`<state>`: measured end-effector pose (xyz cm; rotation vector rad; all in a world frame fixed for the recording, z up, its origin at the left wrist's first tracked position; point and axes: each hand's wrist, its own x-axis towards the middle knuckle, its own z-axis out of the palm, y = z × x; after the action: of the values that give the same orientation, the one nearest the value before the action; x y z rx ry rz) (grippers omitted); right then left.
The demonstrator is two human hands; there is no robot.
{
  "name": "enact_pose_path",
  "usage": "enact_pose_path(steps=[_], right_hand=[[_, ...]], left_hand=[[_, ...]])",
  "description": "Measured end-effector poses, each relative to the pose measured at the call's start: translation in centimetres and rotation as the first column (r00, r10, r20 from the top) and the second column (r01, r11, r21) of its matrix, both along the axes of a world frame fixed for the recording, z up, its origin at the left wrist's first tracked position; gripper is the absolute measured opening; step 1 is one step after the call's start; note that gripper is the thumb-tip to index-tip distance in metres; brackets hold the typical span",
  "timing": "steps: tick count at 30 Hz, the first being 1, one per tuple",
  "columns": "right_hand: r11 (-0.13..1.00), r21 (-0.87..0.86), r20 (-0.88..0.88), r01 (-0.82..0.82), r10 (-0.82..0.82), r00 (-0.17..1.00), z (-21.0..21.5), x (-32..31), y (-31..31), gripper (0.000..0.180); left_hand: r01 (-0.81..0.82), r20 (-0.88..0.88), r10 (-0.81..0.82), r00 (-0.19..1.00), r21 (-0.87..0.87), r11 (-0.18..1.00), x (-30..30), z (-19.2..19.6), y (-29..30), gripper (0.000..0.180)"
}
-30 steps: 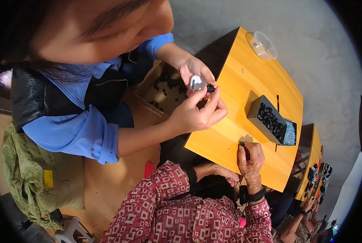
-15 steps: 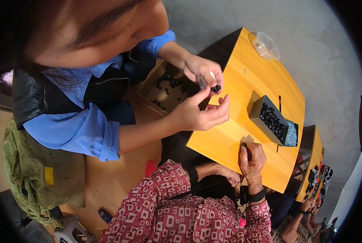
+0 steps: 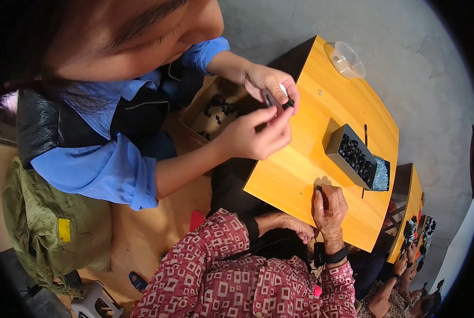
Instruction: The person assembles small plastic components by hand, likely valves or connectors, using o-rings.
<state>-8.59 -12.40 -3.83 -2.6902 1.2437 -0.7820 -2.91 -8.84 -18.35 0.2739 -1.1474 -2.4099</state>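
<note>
Two hands, held apart: my right hand [image 3: 330, 211] pinches a black piece [image 3: 319, 188] at the counter [image 3: 279, 183], seemingly to steady it; I cannot tell my left hand's grip [image 3: 299, 229]. Farther right stands the tray [image 3: 338, 144], probably for easy reach. Since the earliest frame, the white gadget [image 3: 283, 89] of the co-worker [image 3: 94, 175] has turned edge-on.

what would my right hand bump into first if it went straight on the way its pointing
Probably the dark box of black pieces: your right hand points across the tabletop toward its near side, but might skim its left corner; depth is unclear.
</note>
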Motion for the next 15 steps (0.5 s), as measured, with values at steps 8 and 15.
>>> enact_pose_path(steps=[8, 15], right_hand=[[1.0, -0.017, -0.015, -0.019, 0.018, 1.0, 0.04, 0.09, -0.01, 0.019], [1.0, -0.003, -0.083, 0.026, -0.026, 0.996, 0.67, 0.4, 0.09, 0.017]], left_hand=[[0.001, -0.001, -0.001, 1.0, -0.03, 1.0, 0.02, -0.11, 0.03, 0.025], [-0.005, 0.013, 0.006, 1.0, -0.016, 1.0, 0.19, 0.21, 0.02, 0.025]])
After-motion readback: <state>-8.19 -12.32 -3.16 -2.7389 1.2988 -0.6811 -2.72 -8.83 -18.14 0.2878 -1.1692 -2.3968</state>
